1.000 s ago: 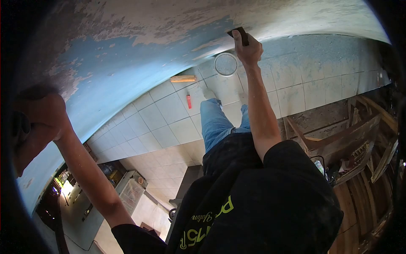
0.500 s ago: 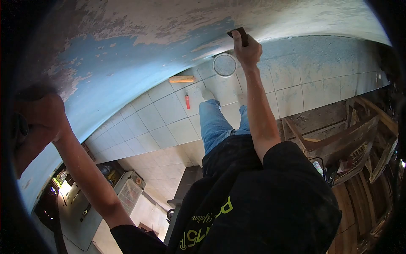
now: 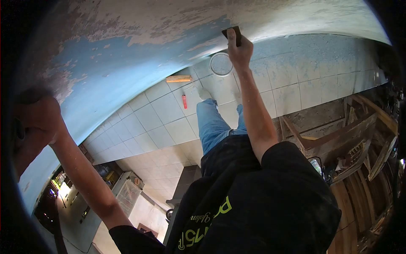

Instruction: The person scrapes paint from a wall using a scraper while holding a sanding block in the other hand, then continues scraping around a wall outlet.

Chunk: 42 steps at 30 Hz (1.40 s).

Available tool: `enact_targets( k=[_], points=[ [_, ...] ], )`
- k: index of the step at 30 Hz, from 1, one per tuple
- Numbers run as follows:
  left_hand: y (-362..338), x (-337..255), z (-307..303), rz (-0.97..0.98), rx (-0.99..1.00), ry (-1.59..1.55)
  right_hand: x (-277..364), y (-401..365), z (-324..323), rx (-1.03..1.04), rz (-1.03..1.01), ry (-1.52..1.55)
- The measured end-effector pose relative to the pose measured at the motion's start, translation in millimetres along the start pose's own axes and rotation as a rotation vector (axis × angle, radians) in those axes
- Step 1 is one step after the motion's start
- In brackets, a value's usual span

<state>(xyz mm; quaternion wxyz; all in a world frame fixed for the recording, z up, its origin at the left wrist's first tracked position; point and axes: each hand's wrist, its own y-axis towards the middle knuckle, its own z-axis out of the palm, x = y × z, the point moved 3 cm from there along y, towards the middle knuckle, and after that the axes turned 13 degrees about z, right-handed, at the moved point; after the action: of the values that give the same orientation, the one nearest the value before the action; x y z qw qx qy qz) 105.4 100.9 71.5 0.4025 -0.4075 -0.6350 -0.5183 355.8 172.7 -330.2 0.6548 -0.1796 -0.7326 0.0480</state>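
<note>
My right hand (image 3: 241, 53) is closed around a dark flat rectangular piece (image 3: 231, 32), its thumb laid over the front. That piece is at the wall (image 3: 169, 31), by the boundary between blue paint and a pale area; whether it is a scraper or folded sandpaper I cannot make out. Ragged patches of the wall's blue paint are gone, showing grey-white beneath. My left hand (image 3: 38, 127) is up close at the left edge, near the wall, with curled fingers in shadow. Something dark and rounded shows at its fingers, too dim to name.
Below on the tiled floor (image 3: 167, 108) are a round whitish container (image 3: 221, 64), a yellowish-orange block (image 3: 179, 78) and a small red object (image 3: 184, 101). Wooden furniture (image 3: 338, 135) stands at right. A whitish cabinet (image 3: 120, 199) is at lower left. Bluish dust covers some tiles.
My right hand has moved slightly left along the wall with the dark piece still in it. The left hand has shifted very little.
</note>
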Motion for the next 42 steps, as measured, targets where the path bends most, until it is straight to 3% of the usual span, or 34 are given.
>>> enact_targets(
  k=[2,4,5,7,10,13,18,19,21,25,28,32,34,36,40,42],
  points=[
    [18,-14,-4,0.003,-0.003,0.016,20,4,-16,-0.107,-0.234,-0.390],
    [51,-36,-4,-0.600,0.754,0.520,26,8,-23,-0.119,-0.256,-0.539],
    [33,-20,-2,-0.602,0.748,0.520,29,8,-25,-0.114,-0.294,-0.540],
    [-7,4,-4,-0.013,0.049,0.004,31,10,-24,-0.113,-0.334,-0.541],
    [-8,2,2,-0.053,-0.083,-0.061,20,6,-11,-0.041,-0.229,-0.327],
    [-12,6,2,-0.024,-0.075,-0.072,12,-18,17,0.085,0.112,0.262],
    [-1,0,-5,-0.065,0.013,-0.042,16,-13,7,0.104,0.087,0.207],
    [-2,2,-6,-0.032,0.084,0.033,18,-8,1,0.013,-0.014,0.016],
    [-5,4,-1,-0.024,0.026,0.009,28,1,-14,-0.083,-0.172,-0.350],
    [-8,5,-2,-0.015,-0.014,-0.008,42,4,-25,-0.067,-0.256,-0.569],
    [-5,3,-2,-0.012,0.022,-0.011,36,1,-15,-0.004,-0.178,-0.376],
    [-9,5,4,-0.018,-0.074,-0.067,7,-18,23,0.149,0.197,0.261],
    [-9,6,3,0.009,-0.115,-0.062,7,-21,26,0.181,0.264,0.337],
    [-9,4,-2,0.002,-0.044,-0.016,16,-14,14,0.085,0.031,0.183],
    [-6,2,0,-0.034,-0.012,0.022,39,0,-17,-0.036,-0.128,-0.364],
    [-7,3,0,-0.038,-0.015,0.015,51,1,-25,-0.053,-0.185,-0.447]
  ],
)
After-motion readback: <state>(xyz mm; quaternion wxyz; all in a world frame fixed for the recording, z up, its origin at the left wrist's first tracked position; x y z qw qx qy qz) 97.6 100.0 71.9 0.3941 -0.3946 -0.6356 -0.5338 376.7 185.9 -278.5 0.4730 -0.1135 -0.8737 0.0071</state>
